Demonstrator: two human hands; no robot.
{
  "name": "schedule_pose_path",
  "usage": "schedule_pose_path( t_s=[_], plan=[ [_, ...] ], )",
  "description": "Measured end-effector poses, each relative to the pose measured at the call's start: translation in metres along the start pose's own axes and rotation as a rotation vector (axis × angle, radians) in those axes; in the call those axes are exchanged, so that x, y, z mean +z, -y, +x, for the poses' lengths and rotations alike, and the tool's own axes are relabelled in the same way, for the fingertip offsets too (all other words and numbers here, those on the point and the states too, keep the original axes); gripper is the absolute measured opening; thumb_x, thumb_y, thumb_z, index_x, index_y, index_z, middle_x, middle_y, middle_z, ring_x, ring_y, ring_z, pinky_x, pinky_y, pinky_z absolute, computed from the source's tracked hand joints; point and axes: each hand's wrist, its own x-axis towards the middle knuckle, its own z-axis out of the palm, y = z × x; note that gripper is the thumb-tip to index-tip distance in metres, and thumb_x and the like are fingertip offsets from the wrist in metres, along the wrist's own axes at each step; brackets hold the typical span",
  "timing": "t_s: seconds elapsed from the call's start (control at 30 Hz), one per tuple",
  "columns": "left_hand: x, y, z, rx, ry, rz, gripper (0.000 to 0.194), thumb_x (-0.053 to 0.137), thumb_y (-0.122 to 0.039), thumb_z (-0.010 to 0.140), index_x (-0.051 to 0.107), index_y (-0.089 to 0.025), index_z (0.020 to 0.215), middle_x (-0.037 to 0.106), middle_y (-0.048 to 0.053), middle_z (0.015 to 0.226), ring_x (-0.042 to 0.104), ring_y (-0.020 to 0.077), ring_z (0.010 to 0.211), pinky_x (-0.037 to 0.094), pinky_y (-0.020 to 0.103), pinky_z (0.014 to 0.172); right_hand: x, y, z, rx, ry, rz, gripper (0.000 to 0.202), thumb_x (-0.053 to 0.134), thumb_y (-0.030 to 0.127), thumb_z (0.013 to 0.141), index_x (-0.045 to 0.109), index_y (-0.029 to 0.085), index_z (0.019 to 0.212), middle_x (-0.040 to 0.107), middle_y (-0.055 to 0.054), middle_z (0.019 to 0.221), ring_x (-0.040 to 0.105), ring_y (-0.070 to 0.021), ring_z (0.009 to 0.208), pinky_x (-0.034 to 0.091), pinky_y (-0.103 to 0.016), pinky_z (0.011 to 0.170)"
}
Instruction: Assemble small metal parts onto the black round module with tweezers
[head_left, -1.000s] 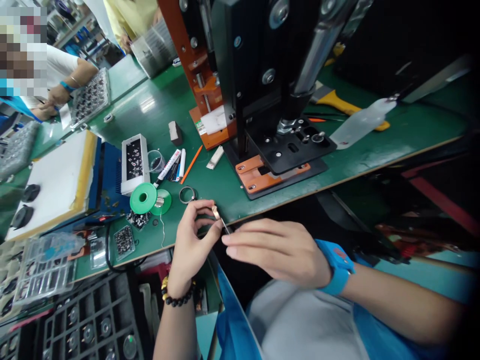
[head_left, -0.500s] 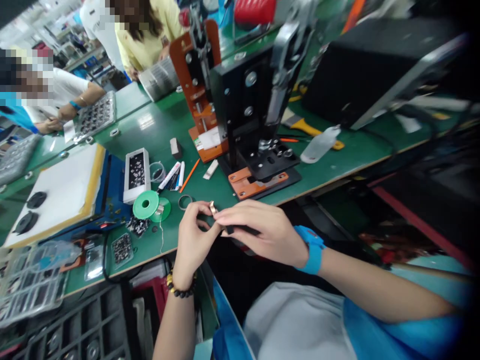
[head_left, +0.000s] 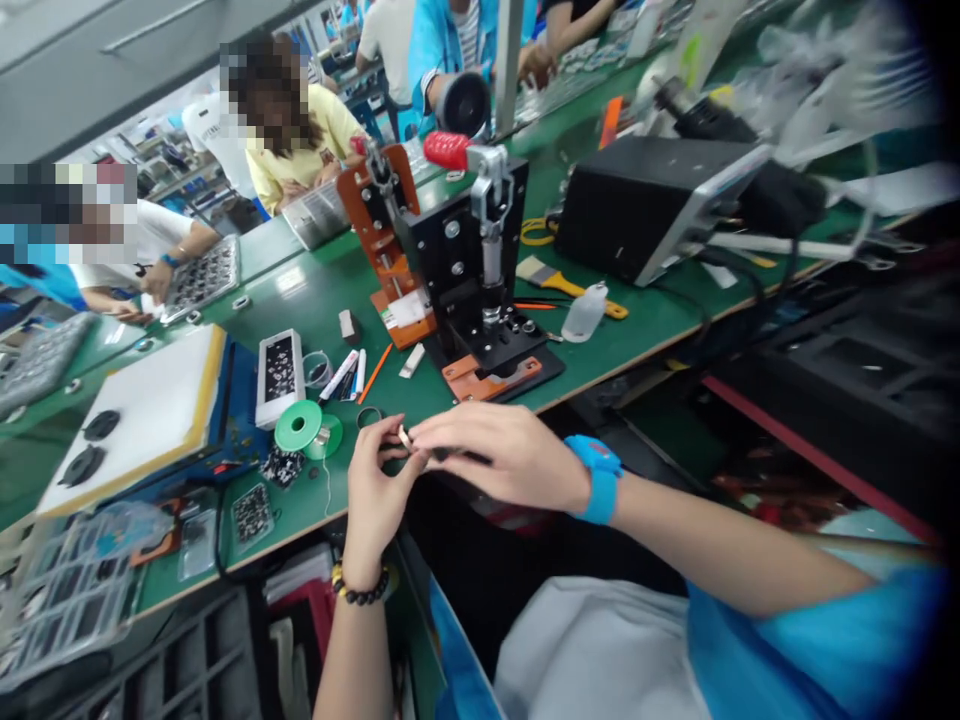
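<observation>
My left hand, with a beaded bracelet at the wrist, pinches a small pale metallic piece between thumb and fingers. Against the same piece rest the fingertips of my right hand, which wears a blue wrist strap; its fingers are closed, and a dark object partly shows beneath them, too hidden to name. Both hands meet just in front of the green table's edge. Beyond them stands a black toggle press with a red handle, an orange plate at its base. A dark ring lies just behind my left hand.
Left on the table are a green solder spool, a white box of small parts, markers and a blue machine. To the right are a brush, a clear bottle and a black device. Several people sit beyond.
The view has tilted up, showing more of the far tables and people. My hands still hold the small piece together, its angle slightly changed.
</observation>
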Motion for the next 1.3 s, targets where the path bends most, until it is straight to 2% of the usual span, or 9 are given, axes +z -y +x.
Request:
schedule_pose_path(
  t_s=[0.13,0.23,0.33,0.47,0.57,0.7,0.87,1.07,1.3],
  plan=[
    [0.001,-0.003,-0.004,-0.077,-0.024,-0.04,0.058,0.086,-0.04,0.086,0.059,-0.017,0.131,0.065,0.007,0.12,0.065,0.0129,0.107,0.059,0.027,0.094,0.001,-0.021,0.0,0.101,-0.094,-0.225,0.023,0.064,0.012,0.102,0.065,0.016,0.124,0.07,-0.001,0.131,0.07,-0.0167,0.12,0.057,-0.031,0.101],
    [0.0,-0.003,-0.007,-0.076,-0.025,-0.008,0.052,0.087,-0.042,0.086,0.062,-0.016,0.123,0.065,0.006,0.118,0.066,0.0126,0.107,0.06,0.029,0.097,0.014,-0.038,-0.004,0.06,-0.009,-0.522,0.024,0.06,0.008,0.1,0.064,0.013,0.123,0.07,-0.002,0.131,0.071,-0.0209,0.113,0.059,-0.037,0.082],
    [-0.001,-0.002,-0.009,-0.057,-0.008,0.044,0.05,0.087,-0.041,0.086,0.064,-0.018,0.123,0.066,0.005,0.119,0.066,0.0116,0.107,0.06,0.029,0.1,0.024,-0.047,-0.01,0.067,0.063,-0.61,0.022,0.061,0.006,0.098,0.066,0.011,0.118,0.069,-0.004,0.129,0.068,-0.0222,0.114,0.058,-0.036,0.077],
    [-0.002,-0.002,-0.009,-0.056,-0.002,0.039,0.051,0.087,-0.04,0.085,0.063,-0.019,0.125,0.066,0.004,0.122,0.066,0.0107,0.11,0.06,0.026,0.099,0.024,-0.047,-0.015,0.095,0.099,-0.541,0.021,0.063,0.019,0.103,0.072,0.009,0.119,0.067,-0.008,0.136,0.064,-0.0278,0.127,0.059,-0.043,0.097],
    [-0.002,-0.002,-0.008,-0.078,-0.019,0.016,0.055,0.089,-0.039,0.084,0.059,-0.02,0.125,0.065,0.004,0.124,0.068,0.0115,0.111,0.061,0.027,0.099,0.021,-0.041,-0.019,0.055,0.091,-0.485,0.024,0.062,0.021,0.105,0.074,0.007,0.121,0.066,-0.011,0.136,0.058,-0.0319,0.134,0.053,-0.049,0.11],
    [-0.003,-0.001,-0.01,-0.021,-0.013,0.016,0.047,0.088,-0.035,0.086,0.058,-0.02,0.118,0.064,0.003,0.121,0.068,0.0108,0.109,0.061,0.028,0.098,0.027,-0.026,-0.023,0.024,-0.014,-0.377,0.02,0.065,0.016,0.102,0.074,0.009,0.118,0.071,-0.006,0.124,0.062,-0.0272,0.121,0.053,-0.045,0.104],
    [-0.006,0.001,-0.011,0.058,0.031,0.031,0.031,0.082,-0.025,0.091,0.059,-0.02,0.11,0.065,0.004,0.125,0.066,0.0133,0.121,0.058,0.027,0.101,0.043,-0.012,-0.022,0.135,-0.003,-0.291,0.027,0.061,0.021,0.106,0.073,0.008,0.127,0.072,-0.006,0.121,0.064,-0.0224,0.116,0.049,-0.038,0.101],
    [-0.008,0.0,-0.013,0.124,0.06,0.051,0.029,0.081,-0.019,0.09,0.06,-0.021,0.111,0.062,0.006,0.13,0.063,0.0149,0.126,0.057,0.028,0.102,0.048,-0.012,-0.021,0.253,-0.02,-0.185,0.026,0.059,0.019,0.106,0.074,0.01,0.125,0.072,-0.004,0.119,0.064,-0.0193,0.113,0.046,-0.037,0.102],
    [-0.014,-0.001,-0.014,0.082,0.126,-0.029,0.024,0.077,-0.016,0.093,0.06,-0.022,0.109,0.061,0.006,0.137,0.061,0.0188,0.134,0.055,0.035,0.11,0.054,-0.014,-0.028,0.273,-0.023,-0.142,0.021,0.06,0.019,0.105,0.067,0.015,0.124,0.072,0.001,0.123,0.067,-0.0171,0.114,0.044,-0.04,0.113]
  ],
)
